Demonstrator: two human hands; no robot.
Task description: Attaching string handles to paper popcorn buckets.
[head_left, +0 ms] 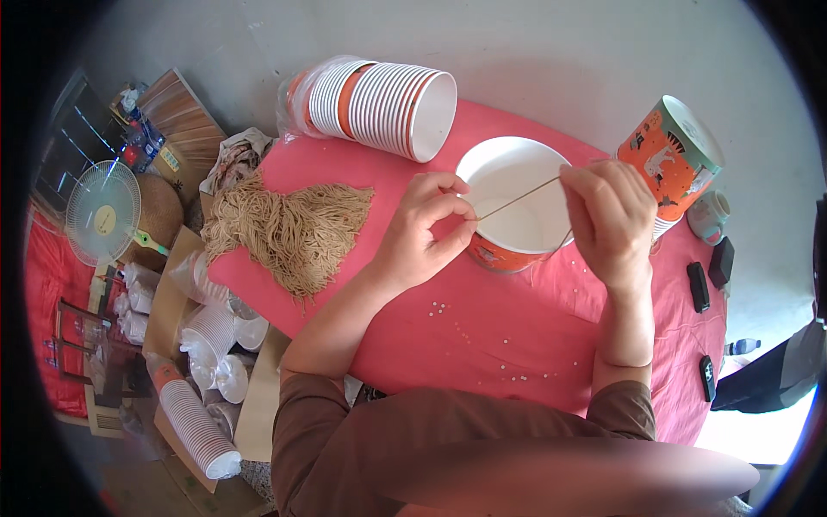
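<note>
My left hand [424, 226] and my right hand [610, 217] pinch the two ends of a thin tan string [517, 198], stretched taut between them. The string runs over the open mouth of a white paper cup [508, 205] with an orange printed outside, standing on the red tablecloth [482, 327]. A heap of tan strings [289, 226] lies on the cloth to the left of my left hand.
A sleeve of stacked white and orange cups [379, 105] lies on its side at the back. Another orange cup stack [672, 159] lies at the right. Small white beads [517, 372] dot the cloth. Dark small devices [698, 286] sit by the right edge. More cup stacks [196, 422] and a fan [103, 212] stand left.
</note>
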